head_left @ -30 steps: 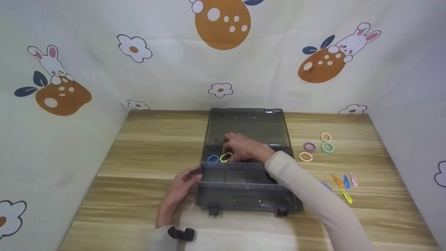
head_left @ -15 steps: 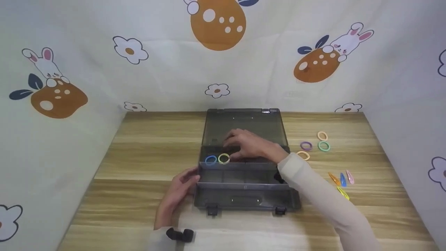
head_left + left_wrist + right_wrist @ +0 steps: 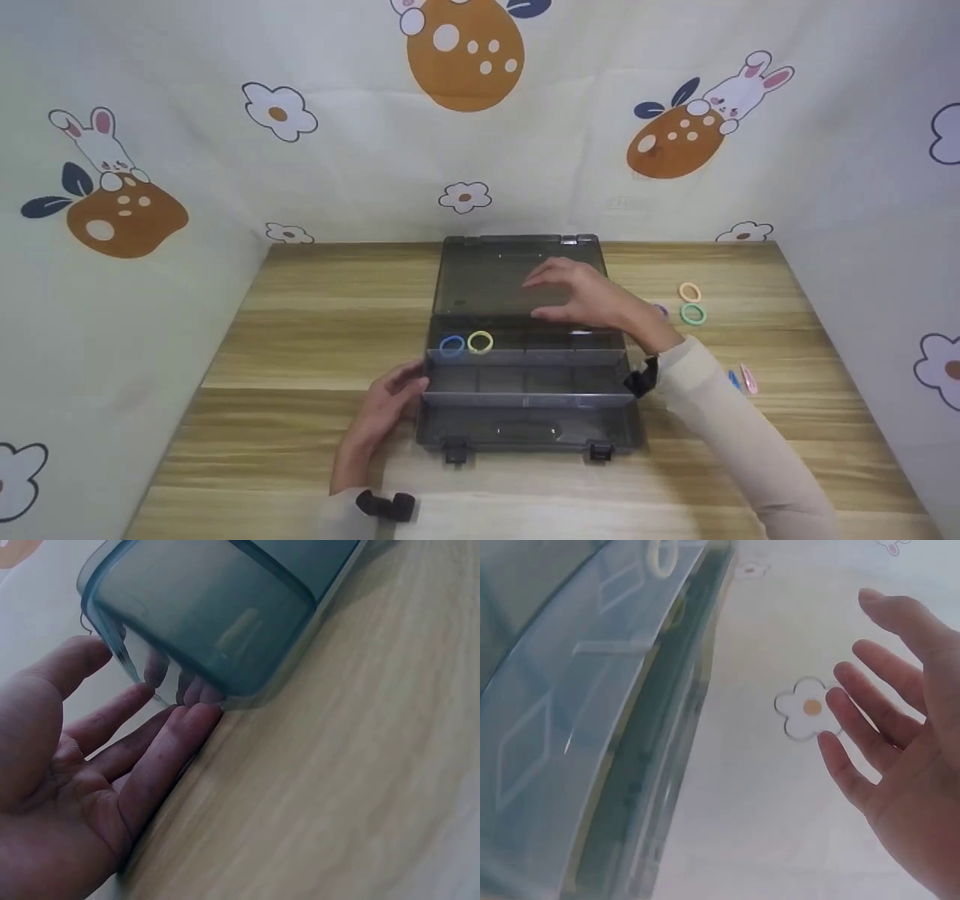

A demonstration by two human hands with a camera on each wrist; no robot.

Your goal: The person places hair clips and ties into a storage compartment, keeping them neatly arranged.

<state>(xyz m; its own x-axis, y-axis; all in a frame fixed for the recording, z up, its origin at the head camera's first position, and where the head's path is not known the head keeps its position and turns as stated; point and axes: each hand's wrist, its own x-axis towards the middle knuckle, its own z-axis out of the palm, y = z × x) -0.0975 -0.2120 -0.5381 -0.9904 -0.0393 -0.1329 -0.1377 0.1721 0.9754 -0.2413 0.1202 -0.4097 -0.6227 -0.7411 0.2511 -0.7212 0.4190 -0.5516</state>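
A dark, see-through plastic box lies with its lid folded back. A blue hair tie and a yellow hair tie lie side by side at the left of its rear compartment. My left hand rests its fingertips against the box's left side, fingers mostly straight, as the left wrist view also shows. Over the right part of the lid, my right hand hovers with fingers spread and thumb apart. In the right wrist view nothing is in the right hand.
To the right on the wooden table lie a peach hair tie, a green one and a partly covered purple one. Blue and pink snap hair clips show beside my right sleeve. Printed cloth hangs behind.
My right hand has let go of the yellow hair tie, leaving it beside the blue one, and has moved up and right, its fingers spreading. My left hand stays at the box's side.
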